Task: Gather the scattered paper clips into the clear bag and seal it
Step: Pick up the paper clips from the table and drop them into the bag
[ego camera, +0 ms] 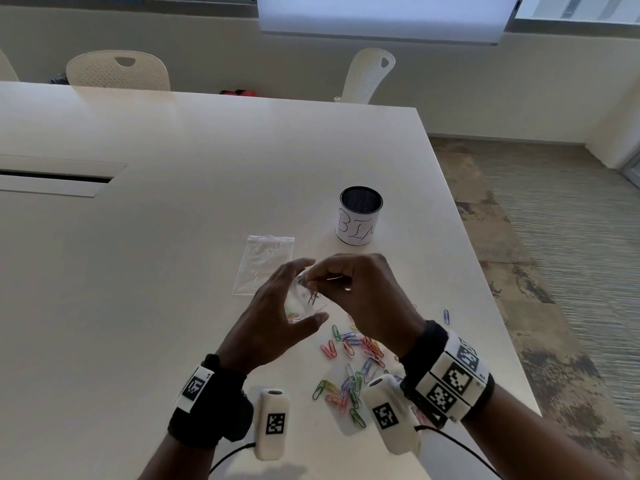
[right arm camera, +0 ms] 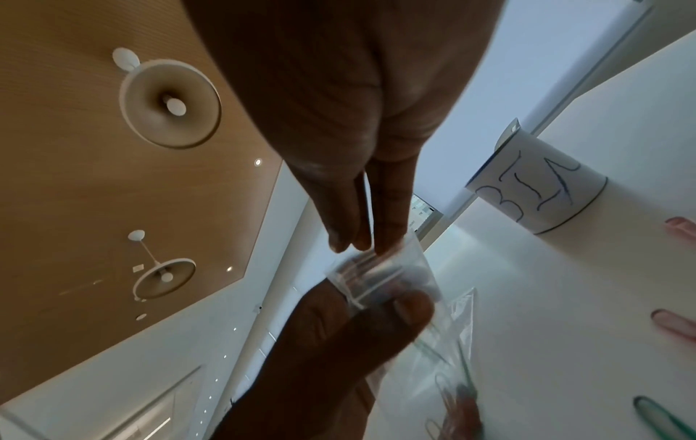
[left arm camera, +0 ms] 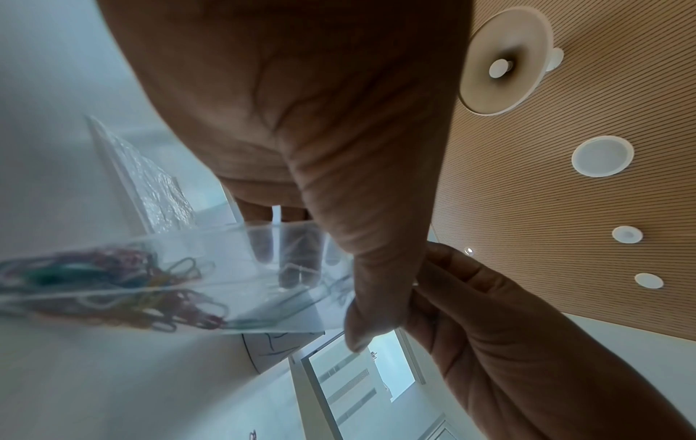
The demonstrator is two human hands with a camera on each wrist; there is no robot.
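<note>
Together, left hand (ego camera: 277,317) and right hand (ego camera: 363,292) fingers (right arm camera: 388,208) pinch the clear bag (left arm camera: 211,268).

Handwritten "BIN" on the white paper label (ego camera: 356,229) around the black mesh cup (ego camera: 361,201).

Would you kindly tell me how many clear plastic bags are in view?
2: one clear bag holding paper clips, held between the left hand and right hand; a second bag lying flat on the table behind. None seems hidden.
</note>
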